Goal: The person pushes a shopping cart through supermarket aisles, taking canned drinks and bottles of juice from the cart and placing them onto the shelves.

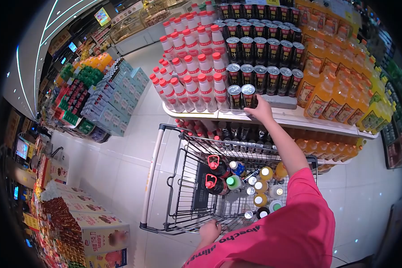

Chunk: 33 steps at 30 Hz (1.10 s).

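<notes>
pink shirt fabric (272, 223) is being seen closest, dark lettering being carried across it. at the front edge of a shelf (295, 120), the right hand (260, 110) is being held with its fingers partly curled beside the base of a black can (249, 97); whether that can is being gripped cannot be told. the can is being flanked on its left by a second black can (234, 99) and, farther over, by red-capped bottles (205, 91); orange bottles (318, 99) are being displayed to the right. the left hand (210, 231) is being rested at the near side of a shopping cart (201, 191) (its closure cannot be told), where dark bottles with red handles (216, 186) are being carried beside a green-capped bottle (233, 182).
</notes>
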Each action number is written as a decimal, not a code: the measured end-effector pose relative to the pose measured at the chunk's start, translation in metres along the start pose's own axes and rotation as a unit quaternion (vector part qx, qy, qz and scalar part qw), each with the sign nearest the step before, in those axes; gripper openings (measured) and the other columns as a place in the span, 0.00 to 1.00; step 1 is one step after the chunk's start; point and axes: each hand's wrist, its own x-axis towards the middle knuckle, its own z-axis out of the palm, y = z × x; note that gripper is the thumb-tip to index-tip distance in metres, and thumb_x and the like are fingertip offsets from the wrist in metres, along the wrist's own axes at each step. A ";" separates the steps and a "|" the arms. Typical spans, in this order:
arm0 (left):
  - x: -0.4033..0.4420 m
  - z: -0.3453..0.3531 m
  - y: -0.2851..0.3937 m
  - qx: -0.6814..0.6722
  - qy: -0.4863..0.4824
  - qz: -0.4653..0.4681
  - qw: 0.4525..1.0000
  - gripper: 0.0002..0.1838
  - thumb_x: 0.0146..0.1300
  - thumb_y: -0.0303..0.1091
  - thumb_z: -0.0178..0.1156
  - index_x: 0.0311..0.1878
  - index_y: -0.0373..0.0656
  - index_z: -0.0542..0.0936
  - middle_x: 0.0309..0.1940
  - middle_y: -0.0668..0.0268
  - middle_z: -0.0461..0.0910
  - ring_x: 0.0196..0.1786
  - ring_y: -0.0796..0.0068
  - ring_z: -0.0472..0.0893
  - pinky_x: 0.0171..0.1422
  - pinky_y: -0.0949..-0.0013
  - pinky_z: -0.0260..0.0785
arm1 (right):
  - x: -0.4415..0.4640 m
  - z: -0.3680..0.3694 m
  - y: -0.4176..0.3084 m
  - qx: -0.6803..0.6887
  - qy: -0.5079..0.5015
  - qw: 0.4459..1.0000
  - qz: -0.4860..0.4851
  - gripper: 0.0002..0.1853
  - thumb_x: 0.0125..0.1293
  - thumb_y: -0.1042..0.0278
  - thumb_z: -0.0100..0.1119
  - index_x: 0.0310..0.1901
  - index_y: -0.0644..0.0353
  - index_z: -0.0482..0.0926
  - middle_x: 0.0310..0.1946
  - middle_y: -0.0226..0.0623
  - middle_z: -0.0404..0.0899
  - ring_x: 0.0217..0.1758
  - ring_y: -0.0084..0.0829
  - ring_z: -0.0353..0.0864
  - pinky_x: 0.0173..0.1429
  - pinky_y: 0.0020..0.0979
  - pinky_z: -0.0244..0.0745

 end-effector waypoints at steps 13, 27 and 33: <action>0.002 -0.006 0.003 0.027 -0.051 -0.026 0.998 0.17 0.56 0.50 0.56 0.36 0.48 0.82 0.31 0.58 0.83 0.36 0.57 0.83 0.39 0.55 0.74 | 0.012 0.008 0.017 -0.062 -0.082 0.995 0.005 0.36 0.47 0.50 0.68 0.54 0.64 0.69 0.52 0.49 0.75 0.57 0.46 0.73 0.59 0.41 0.69; -0.025 -0.049 -0.034 -0.362 0.070 0.075 0.926 0.08 0.62 0.31 0.58 0.42 0.38 0.80 0.32 0.63 0.78 0.33 0.75 0.79 0.37 0.74 0.70 | -0.292 -0.034 0.025 0.149 -0.236 0.959 0.059 0.09 0.57 0.72 0.59 0.40 0.63 0.80 0.30 0.33 0.78 0.31 0.20 0.76 0.38 0.22 0.72; -0.053 -0.064 -0.047 -0.347 0.078 0.076 0.932 0.07 0.60 0.25 0.59 0.42 0.37 0.79 0.35 0.62 0.78 0.37 0.73 0.79 0.44 0.73 0.70 | -0.401 0.074 0.052 -0.121 -0.542 0.827 -0.091 0.22 0.52 0.72 0.57 0.52 0.57 0.74 0.46 0.44 0.75 0.50 0.44 0.77 0.51 0.42 0.73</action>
